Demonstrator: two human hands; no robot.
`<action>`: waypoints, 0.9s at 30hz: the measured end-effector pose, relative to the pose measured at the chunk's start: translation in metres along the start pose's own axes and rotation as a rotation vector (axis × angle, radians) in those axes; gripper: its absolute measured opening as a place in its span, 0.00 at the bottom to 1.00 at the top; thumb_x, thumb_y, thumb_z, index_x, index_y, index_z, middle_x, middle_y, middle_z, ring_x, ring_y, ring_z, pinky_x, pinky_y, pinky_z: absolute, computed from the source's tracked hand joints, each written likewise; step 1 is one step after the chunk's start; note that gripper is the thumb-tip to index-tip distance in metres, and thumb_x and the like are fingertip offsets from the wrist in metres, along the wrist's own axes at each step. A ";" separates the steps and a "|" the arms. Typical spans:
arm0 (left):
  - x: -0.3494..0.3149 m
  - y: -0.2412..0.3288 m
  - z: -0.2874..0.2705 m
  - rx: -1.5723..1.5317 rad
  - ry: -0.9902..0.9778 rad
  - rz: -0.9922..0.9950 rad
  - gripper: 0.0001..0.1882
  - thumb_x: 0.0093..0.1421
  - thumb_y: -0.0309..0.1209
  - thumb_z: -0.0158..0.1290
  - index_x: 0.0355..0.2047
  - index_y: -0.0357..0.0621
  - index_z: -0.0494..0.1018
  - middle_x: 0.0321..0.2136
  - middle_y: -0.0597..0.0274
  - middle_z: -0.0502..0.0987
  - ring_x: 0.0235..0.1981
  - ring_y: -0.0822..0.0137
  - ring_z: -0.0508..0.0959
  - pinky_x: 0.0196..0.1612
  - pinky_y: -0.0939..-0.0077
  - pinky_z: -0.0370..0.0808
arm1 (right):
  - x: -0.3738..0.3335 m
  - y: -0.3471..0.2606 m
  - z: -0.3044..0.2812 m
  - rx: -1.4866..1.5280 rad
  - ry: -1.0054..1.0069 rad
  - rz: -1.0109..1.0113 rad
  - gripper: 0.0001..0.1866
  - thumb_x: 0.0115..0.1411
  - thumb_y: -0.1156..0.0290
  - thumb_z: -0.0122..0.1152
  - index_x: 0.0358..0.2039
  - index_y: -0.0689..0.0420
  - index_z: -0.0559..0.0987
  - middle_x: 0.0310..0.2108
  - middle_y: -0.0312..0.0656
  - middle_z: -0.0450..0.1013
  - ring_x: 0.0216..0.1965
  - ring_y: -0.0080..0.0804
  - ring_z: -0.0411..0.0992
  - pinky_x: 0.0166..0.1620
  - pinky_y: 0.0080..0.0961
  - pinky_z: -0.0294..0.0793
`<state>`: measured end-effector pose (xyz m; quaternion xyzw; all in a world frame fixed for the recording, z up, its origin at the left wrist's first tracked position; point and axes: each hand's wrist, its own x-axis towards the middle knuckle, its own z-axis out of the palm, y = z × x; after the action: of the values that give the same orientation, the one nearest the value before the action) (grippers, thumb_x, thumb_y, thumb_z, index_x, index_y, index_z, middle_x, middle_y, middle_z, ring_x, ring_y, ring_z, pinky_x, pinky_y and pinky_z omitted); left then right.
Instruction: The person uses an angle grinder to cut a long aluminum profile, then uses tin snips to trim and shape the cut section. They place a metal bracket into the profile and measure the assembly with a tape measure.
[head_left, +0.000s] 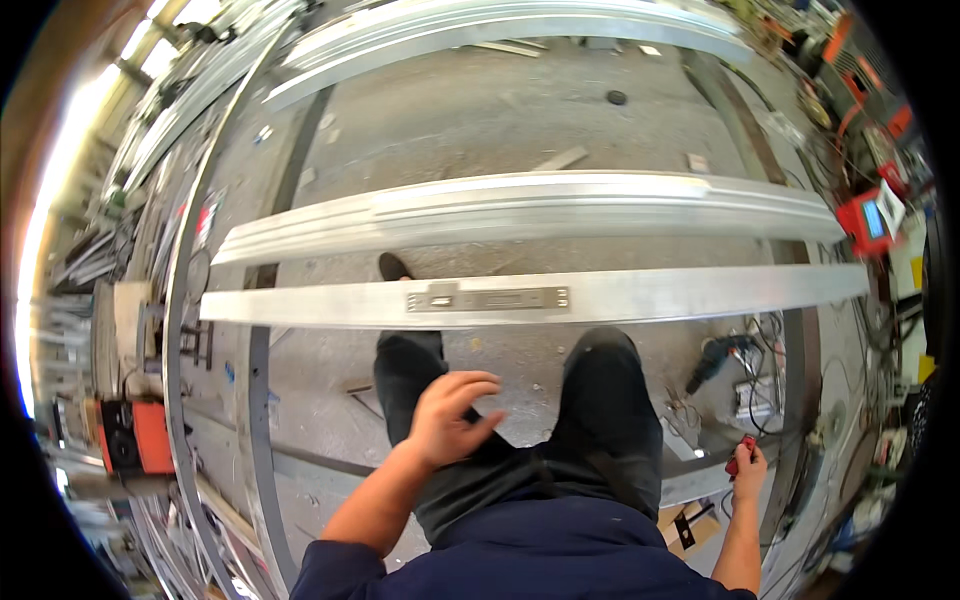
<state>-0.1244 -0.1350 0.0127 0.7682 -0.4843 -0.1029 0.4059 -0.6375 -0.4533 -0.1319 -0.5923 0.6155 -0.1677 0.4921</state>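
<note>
My left hand (pixel 452 418) hovers above my lap with thumb and fingers apart, holding nothing. Off to the right side, my right hand (pixel 748 474) is closed around a small red tool (pixel 742 452); its exact kind is too small to make out. Across the frame before my knees lies a long silver metal profile (pixel 680 296). On its upper face, left of the middle, sits a slotted grey metal plate (pixel 490 299) with small holes at both ends. Neither hand touches the profile or the plate.
Behind it lie more silver profiles (pixel 520 208), resting on steel frame rails (pixel 258 420). A dark power drill (pixel 712 362) and cables are low on the right. A red device with a screen (pixel 872 220) stands far right; an orange-red machine (pixel 138 437) is at left.
</note>
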 end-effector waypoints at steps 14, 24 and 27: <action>-0.064 0.017 0.029 -0.627 -0.092 -0.511 0.19 0.68 0.37 0.59 0.54 0.39 0.78 0.37 0.53 0.86 0.38 0.65 0.84 0.47 0.69 0.79 | -0.125 -0.284 0.285 -0.426 -1.228 -0.634 0.52 0.50 0.57 0.74 0.70 0.64 0.59 0.44 0.57 0.79 0.47 0.53 0.79 0.54 0.36 0.76; -0.120 -0.012 0.009 -0.907 0.091 -0.601 0.11 0.63 0.28 0.64 0.29 0.41 0.72 0.29 0.67 0.79 0.30 0.78 0.73 0.33 0.78 0.72 | -0.123 -0.283 0.279 -0.770 -1.193 -0.819 0.32 0.58 0.60 0.62 0.62 0.56 0.70 0.44 0.55 0.78 0.49 0.56 0.76 0.55 0.43 0.75; -0.140 -0.045 -0.052 -1.152 0.444 -0.678 0.09 0.63 0.21 0.59 0.38 0.44 0.71 0.39 0.42 0.84 0.34 0.62 0.85 0.43 0.68 0.83 | -0.094 -0.296 0.242 -0.925 -1.076 -0.755 0.30 0.56 0.63 0.61 0.61 0.53 0.73 0.45 0.51 0.79 0.49 0.53 0.77 0.54 0.43 0.76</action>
<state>-0.1374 0.0168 -0.0193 0.5426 0.0078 -0.3045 0.7828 -0.2940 -0.3494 0.0288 -0.9040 0.0592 0.2576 0.3360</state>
